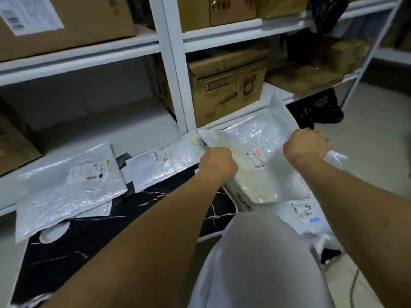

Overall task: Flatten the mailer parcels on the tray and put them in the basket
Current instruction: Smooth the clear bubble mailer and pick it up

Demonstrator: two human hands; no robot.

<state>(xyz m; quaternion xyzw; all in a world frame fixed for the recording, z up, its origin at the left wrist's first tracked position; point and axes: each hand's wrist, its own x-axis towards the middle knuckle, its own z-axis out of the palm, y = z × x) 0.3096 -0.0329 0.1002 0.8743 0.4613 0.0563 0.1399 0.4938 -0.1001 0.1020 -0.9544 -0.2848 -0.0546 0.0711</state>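
A large clear-white mailer parcel (262, 156) with a shipping label is held up at the right of the black marble-patterned tray (138, 216). My left hand (216, 162) grips its left edge, and my right hand (308, 144) grips its right edge. Two more white mailers lie flat on the tray: one at the far left (66, 187) and one in the middle (164, 163). Below the held parcel lies another labelled mailer (304, 216), on what may be the basket, mostly hidden by parcels and my knee.
White metal shelving (175, 70) stands right behind the tray, loaded with cardboard boxes (226, 90). A black plastic bag (320, 110) lies on the floor at the right. My knee in light trousers (255, 263) fills the lower middle. Pale floor extends to the right.
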